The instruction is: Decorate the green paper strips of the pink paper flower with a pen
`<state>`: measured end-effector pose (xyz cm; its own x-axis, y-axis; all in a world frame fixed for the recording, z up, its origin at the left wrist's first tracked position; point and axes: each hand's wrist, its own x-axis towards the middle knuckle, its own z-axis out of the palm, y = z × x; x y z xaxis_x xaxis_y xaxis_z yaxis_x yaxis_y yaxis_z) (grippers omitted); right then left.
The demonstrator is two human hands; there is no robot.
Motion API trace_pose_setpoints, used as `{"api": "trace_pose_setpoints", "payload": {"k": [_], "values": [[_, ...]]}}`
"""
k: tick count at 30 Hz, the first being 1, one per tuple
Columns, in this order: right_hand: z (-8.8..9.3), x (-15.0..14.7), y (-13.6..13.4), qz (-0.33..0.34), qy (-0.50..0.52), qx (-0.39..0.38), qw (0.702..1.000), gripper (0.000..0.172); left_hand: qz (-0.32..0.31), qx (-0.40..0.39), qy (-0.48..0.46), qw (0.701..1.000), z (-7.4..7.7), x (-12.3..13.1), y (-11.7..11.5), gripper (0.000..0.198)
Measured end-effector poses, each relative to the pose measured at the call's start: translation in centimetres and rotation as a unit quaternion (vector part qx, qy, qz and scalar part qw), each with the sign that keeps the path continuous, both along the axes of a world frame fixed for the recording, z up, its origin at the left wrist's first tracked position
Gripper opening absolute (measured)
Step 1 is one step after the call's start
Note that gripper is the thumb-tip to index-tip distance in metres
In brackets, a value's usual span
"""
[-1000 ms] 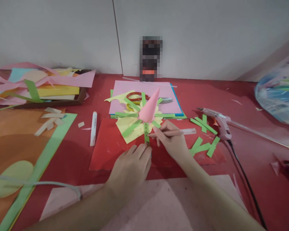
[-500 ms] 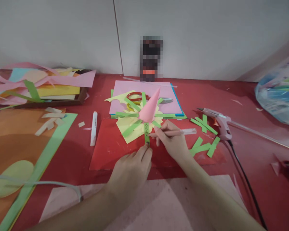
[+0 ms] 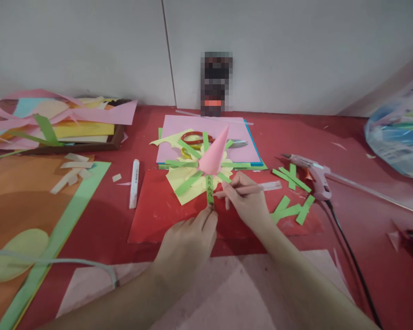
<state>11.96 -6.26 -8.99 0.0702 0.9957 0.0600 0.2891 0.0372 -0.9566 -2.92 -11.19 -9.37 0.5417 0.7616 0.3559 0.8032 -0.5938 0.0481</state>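
Note:
My right hand [image 3: 246, 199] grips a pink pen [image 3: 248, 189] with a clear cap on its back end. The pen's tip is at a green paper strip [image 3: 209, 189] that bears a column of dark zigzag marks. At the strip's near end, the fingers of my left hand [image 3: 189, 236] are closed on it. This strip reaches out from under a pink paper cone [image 3: 213, 153], which stands tilted on a pale yellow paper flower [image 3: 189, 183]. Other green strips fan out around the cone's base.
A pink glue gun [image 3: 309, 172] lies at right near loose green strips [image 3: 292, 211]. Scissors [image 3: 239, 143] rest on a pink paper stack [image 3: 172, 133] behind the cone. A white marker [image 3: 134, 183] is at left, before a tray [image 3: 119, 137] of paper scraps. A grey cable [image 3: 72, 261] crosses the lower left.
The pen's tip has shifted slightly down and right along the strip, with the marks a little further on. My left hand stays in place.

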Motion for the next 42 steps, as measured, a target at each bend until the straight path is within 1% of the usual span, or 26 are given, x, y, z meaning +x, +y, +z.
{"api": "trace_pose_setpoints", "payload": {"k": [4, 9, 11, 13, 16, 18, 21, 23, 25, 26, 29, 31, 34, 37, 42], "values": [[-0.2, 0.0, 0.0, 0.016, 0.008, 0.004, 1.0, 0.03, 0.0, -0.003, -0.004, 1.0, -0.1, 0.0, 0.1, 0.022], [-0.5, 0.1, 0.1, 0.009, 0.0, 0.024, 1.0, 0.032, 0.003, -0.013, 0.002, 1.0, -0.2, -0.1, 0.0, 0.022], [-0.5, 0.3, 0.1, 0.01, 0.022, 0.033, 0.999, 0.03, -0.004, -0.009, -0.005, 1.0, -0.3, -0.1, 0.0, 0.023], [-0.5, 0.3, 0.1, -0.005, 0.062, 0.05, 0.997, 0.024, -0.01, -0.011, -0.018, 1.0, -0.3, -0.1, 0.1, 0.024], [-0.3, 0.3, -0.1, -0.036, 0.102, 0.089, 0.99, 0.018, -0.017, -0.038, -0.013, 0.999, -0.5, -0.1, 0.3, 0.025], [-0.2, 0.2, -0.2, -0.06, 0.105, 0.124, 0.985, 0.017, -0.018, -0.049, -0.004, 0.999, -0.6, -0.1, 0.4, 0.025], [-0.1, 0.1, -0.3, -0.102, 0.091, 0.179, 0.974, 0.014, -0.017, -0.044, -0.005, 0.999, -0.8, -0.2, 0.5, 0.026], [-0.2, 0.0, -0.2, -0.114, 0.074, 0.199, 0.971, 0.014, -0.013, -0.04, -0.012, 0.999, -0.9, -0.3, 0.4, 0.026], [-0.4, 0.0, -0.1, -0.101, 0.05, 0.2, 0.973, 0.016, -0.011, -0.041, -0.015, 0.999, -0.9, -0.3, 0.4, 0.027], [-0.5, 0.0, 0.0, -0.083, 0.036, 0.195, 0.977, 0.016, -0.012, -0.041, -0.014, 0.999, -0.9, -0.3, 0.4, 0.026], [-1.3, 0.1, 0.3, 0.002, -0.007, 0.161, 0.987, 0.012, -0.021, -0.036, -0.014, 0.999, -1.0, -0.3, 0.5, 0.026], [-1.7, 0.2, 0.4, 0.042, -0.031, 0.134, 0.99, 0.008, -0.021, -0.037, -0.017, 0.999, -1.0, -0.3, 0.5, 0.025], [-2.0, 0.4, 0.5, 0.063, -0.066, 0.102, 0.991, 0.008, -0.02, -0.043, -0.015, 0.999, -0.9, -0.3, 0.5, 0.024], [-1.6, 0.4, 0.3, 0.075, -0.104, 0.079, 0.989, 0.009, -0.021, -0.045, -0.012, 0.999, -0.9, -0.3, 0.4, 0.024], [-1.1, 0.5, 0.1, 0.075, -0.136, 0.08, 0.985, 0.013, -0.017, -0.039, -0.019, 0.999, -1.0, -0.2, 0.5, 0.022]]}}
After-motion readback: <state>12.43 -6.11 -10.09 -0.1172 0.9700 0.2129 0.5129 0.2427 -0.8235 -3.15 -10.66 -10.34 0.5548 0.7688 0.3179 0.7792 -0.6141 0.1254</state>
